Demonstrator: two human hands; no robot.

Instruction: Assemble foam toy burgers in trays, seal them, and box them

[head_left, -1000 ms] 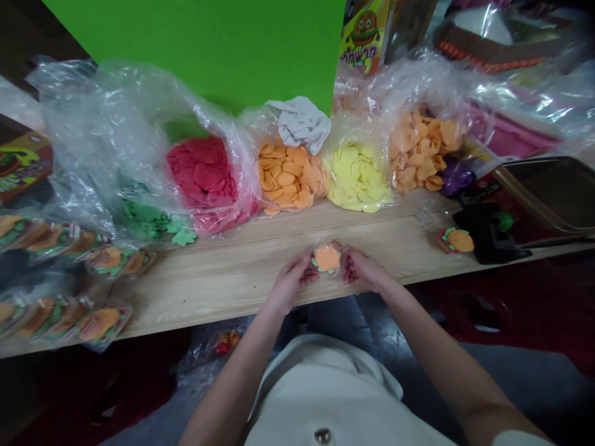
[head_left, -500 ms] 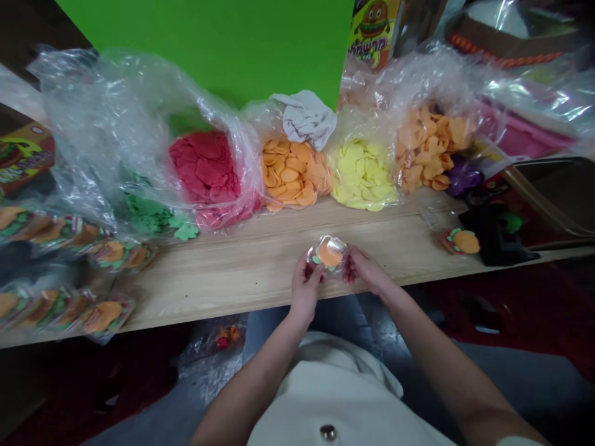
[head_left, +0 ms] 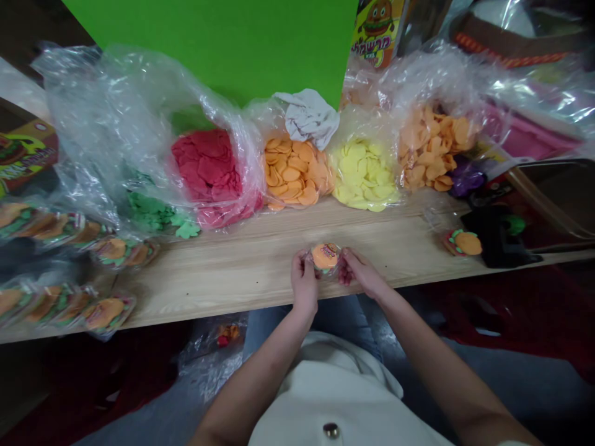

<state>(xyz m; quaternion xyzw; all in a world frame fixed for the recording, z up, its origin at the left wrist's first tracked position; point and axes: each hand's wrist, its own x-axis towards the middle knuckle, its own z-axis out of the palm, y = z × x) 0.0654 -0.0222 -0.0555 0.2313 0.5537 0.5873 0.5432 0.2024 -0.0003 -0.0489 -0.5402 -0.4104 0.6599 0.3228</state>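
Note:
My left hand (head_left: 304, 282) and my right hand (head_left: 361, 272) both pinch a small clear packet with an orange burger-shaped piece (head_left: 325, 256) inside, held just above the near edge of the wooden board (head_left: 242, 266). The left fingers grip its left side, the right fingers its right side. A printed label shows on the orange top.
Open plastic bags stand along the back: green pieces (head_left: 155, 214), red (head_left: 209, 173), orange (head_left: 292, 173), yellow (head_left: 362, 176), pale orange (head_left: 430, 148). Finished packets (head_left: 69, 272) lie in rows at left. One burger piece (head_left: 462, 243) lies at right beside a black tool (head_left: 497, 238).
The packet has been turned in my fingers, so its labelled orange top now faces up. My left hand has shifted right, closer to the packet.

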